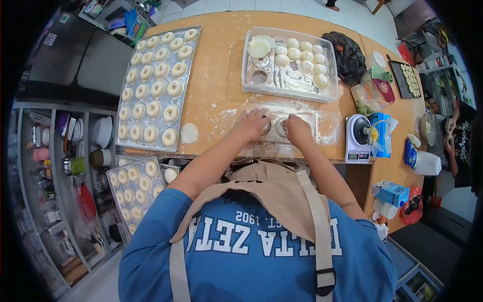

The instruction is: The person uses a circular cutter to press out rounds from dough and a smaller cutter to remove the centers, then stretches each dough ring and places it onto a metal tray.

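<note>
My left hand (251, 125) is curled over a small round object at the left of a floured board (297, 110); what it grips is mostly hidden. On the same board my right hand (297, 128) has its fingers bent down at a pale round dough piece (282, 128). A flat dough disc (189, 133) lies on the wooden table to the left. Beyond the board stands a clear plastic box (292, 94) with several dough balls (306, 55) and round cutters (259, 77) in it.
A large tray (178, 48) of dough rings fills the table's left side, with another tray (132, 194) lower down. On the right are a black bag (347, 58), a kitchen scale (357, 141) and a blue pack (381, 132). Another person (460, 141) is at the far right.
</note>
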A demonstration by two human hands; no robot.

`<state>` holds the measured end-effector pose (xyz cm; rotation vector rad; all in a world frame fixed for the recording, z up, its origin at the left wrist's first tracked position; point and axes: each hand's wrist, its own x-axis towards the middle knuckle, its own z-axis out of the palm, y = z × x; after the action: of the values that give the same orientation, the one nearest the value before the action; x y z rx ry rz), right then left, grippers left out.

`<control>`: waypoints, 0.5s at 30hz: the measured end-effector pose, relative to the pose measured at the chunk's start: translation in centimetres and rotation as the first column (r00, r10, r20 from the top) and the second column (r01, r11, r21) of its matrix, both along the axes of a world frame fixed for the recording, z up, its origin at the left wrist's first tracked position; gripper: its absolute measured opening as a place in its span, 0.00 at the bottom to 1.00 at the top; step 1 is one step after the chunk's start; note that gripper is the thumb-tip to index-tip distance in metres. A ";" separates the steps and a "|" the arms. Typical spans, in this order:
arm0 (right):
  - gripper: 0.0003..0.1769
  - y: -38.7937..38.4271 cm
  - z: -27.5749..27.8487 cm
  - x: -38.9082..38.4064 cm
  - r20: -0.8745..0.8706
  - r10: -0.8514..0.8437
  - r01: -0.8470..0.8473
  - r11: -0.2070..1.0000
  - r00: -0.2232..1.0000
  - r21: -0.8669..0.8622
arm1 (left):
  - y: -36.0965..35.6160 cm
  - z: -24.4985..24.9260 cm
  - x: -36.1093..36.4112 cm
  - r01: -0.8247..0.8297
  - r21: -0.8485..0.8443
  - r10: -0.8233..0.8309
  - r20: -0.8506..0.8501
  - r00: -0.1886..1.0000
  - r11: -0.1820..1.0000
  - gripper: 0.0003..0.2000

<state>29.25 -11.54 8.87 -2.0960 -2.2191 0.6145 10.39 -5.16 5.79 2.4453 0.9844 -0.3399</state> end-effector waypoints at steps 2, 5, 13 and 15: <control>0.09 0.0 -0.2 -0.1 -0.007 0.012 -0.011 1.000 1.000 0.027 | 0.0 0.4 0.0 -0.003 -0.008 0.003 0.004 1.000 1.000 0.49; 0.08 0.3 0.1 -0.4 -0.011 0.046 -0.046 0.999 0.999 0.016 | 0.0 0.8 0.1 -0.006 -0.022 0.006 -0.008 1.000 1.000 0.50; 0.06 0.1 -1.2 -0.9 0.016 0.040 -0.040 0.999 0.999 0.004 | -0.2 0.5 -0.1 -0.018 -0.013 0.019 0.025 1.000 1.000 0.48; 0.05 0.5 -1.5 -0.5 -0.007 0.037 -0.037 0.999 0.999 0.028 | 0.0 0.9 0.1 -0.009 -0.027 0.009 -0.017 1.000 1.000 0.48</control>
<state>28.73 -11.07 7.36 -2.0407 -2.2539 0.5885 10.54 -5.20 6.66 2.4167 0.9910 -0.3687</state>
